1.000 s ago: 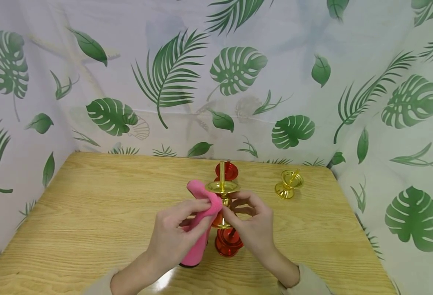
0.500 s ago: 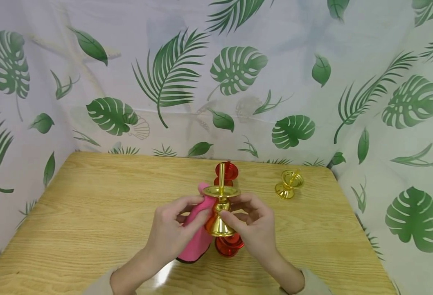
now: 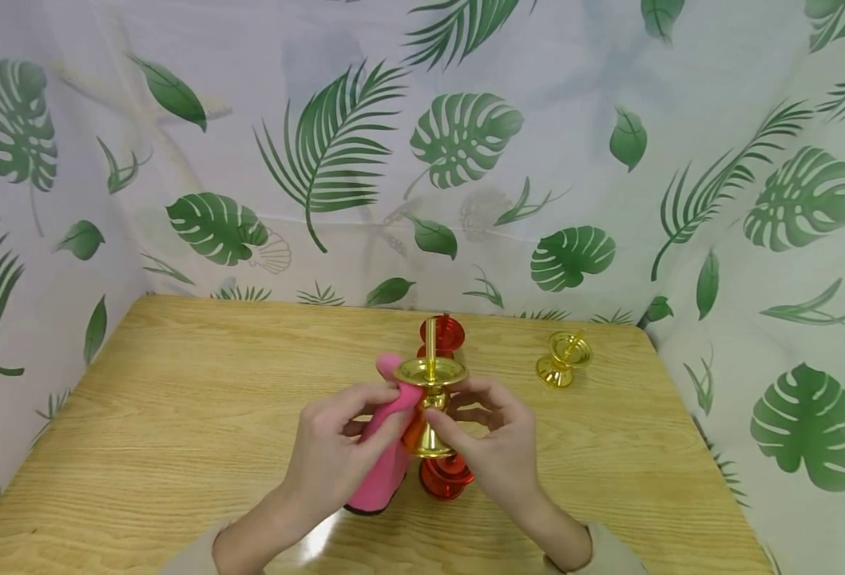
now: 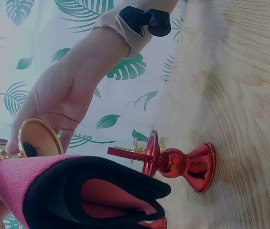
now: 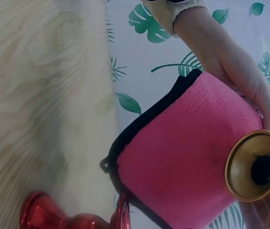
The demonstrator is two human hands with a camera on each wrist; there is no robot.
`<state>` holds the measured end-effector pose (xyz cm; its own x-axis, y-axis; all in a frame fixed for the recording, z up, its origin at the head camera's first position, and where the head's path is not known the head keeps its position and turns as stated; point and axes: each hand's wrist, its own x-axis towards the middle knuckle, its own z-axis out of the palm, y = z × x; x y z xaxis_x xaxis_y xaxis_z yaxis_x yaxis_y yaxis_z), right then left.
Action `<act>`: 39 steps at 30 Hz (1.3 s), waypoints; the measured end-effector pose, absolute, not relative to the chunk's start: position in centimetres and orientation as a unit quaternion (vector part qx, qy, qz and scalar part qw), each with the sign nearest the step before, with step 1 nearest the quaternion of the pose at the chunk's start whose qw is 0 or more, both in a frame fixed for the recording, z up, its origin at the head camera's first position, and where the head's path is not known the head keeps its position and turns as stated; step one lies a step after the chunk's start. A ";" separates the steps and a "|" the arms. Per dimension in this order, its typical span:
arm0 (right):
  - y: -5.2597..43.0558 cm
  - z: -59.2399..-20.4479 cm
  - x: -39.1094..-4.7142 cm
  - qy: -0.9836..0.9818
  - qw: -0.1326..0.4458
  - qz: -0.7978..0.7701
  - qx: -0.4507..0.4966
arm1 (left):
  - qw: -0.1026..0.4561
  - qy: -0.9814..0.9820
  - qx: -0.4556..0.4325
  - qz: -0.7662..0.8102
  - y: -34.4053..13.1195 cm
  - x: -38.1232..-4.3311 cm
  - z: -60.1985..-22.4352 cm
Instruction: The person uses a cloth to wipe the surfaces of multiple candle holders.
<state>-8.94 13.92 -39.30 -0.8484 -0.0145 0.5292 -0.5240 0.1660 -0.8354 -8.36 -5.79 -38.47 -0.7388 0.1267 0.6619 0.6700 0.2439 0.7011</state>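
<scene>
Lower centre, head view: left hand (image 3: 332, 443) pinches pink cloth (image 3: 382, 479), dark-edged, hanging folded. Right hand (image 3: 497, 435) grips gold candle holder (image 3: 430, 439) by the stem, thumb in front. Holder's mid-frame, upright, clear of the table (image 3: 214, 399); cloth right at its left side under the dish, can't confirm contact. Hands close, either side of the stem. Red holder (image 3: 446, 483) below it in frame, another red holder (image 3: 446, 331) behind. Second gold holder (image 3: 557, 371) right of centre. Leaf-print backdrop (image 3: 365, 184) fills the top.

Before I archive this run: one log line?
left hand: pink cloth; right hand: gold candlestick, raised; table: two red candlesticks, another gold candlestick
</scene>
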 end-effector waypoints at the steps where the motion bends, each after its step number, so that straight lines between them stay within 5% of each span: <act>1: 13.9 -39.3 -9.0 -0.742 0.212 0.610 0.180 | 0.251 -0.747 -0.271 -0.553 -5.8 -8.3 -38.4; 5: 13.8 -39.3 -9.1 -0.756 0.203 0.602 0.154 | 0.261 -0.742 -0.287 -0.546 -5.8 -8.0 -38.0; 14: 14.3 -38.6 -9.1 -0.699 0.066 0.707 0.085 | 0.269 -0.749 -0.292 -0.530 -5.9 -8.1 -37.9; 21: 14.6 -38.3 -9.0 -0.672 0.013 0.736 0.084 | 0.265 -0.755 -0.287 -0.526 -6.0 -8.5 -38.0; 39: 15.8 -37.3 -10.2 -0.715 -0.049 0.689 0.109 | 0.245 -0.758 -0.296 -0.527 -6.5 -8.5 -38.8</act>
